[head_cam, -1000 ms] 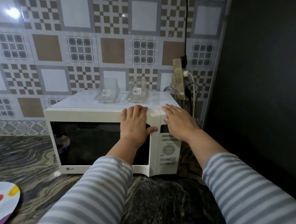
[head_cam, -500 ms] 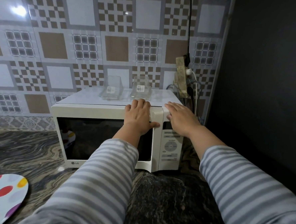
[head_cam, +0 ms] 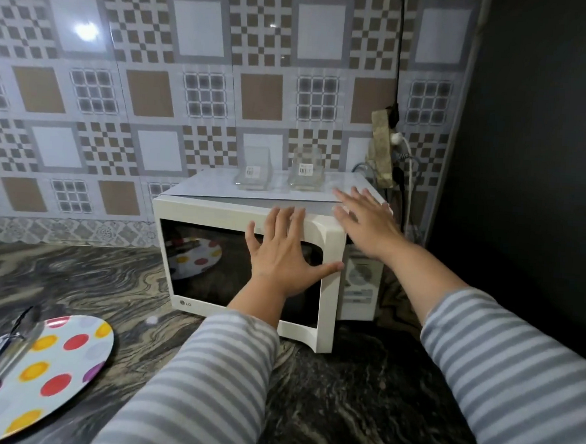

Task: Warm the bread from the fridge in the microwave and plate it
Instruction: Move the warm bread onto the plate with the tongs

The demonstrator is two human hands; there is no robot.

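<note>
Head view. Microwave [head_cam: 217,210] on the dark marbled counter [head_cam: 342,396], door [head_cam: 329,285] swung partly out at its right edge. Left hand [head_cam: 279,255] flat on the door, fingers spread, thumb at the door's edge. Right hand [head_cam: 367,219] over the top right corner, fingers straight; blurred, contact unclear. Bread not visible. Dotted plate [head_cam: 63,362] lower left, tongs [head_cam: 6,348] lying on it.

White microwave [head_cam: 216,213], door ajar; dotted plate [head_cam: 70,362] left.

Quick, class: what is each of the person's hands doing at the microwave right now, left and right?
Left hand: open, fingers spread flat on the microwave door, gripping nothing.
Right hand: open, fingers straight, at the microwave's top right corner, holding nothing.
</note>
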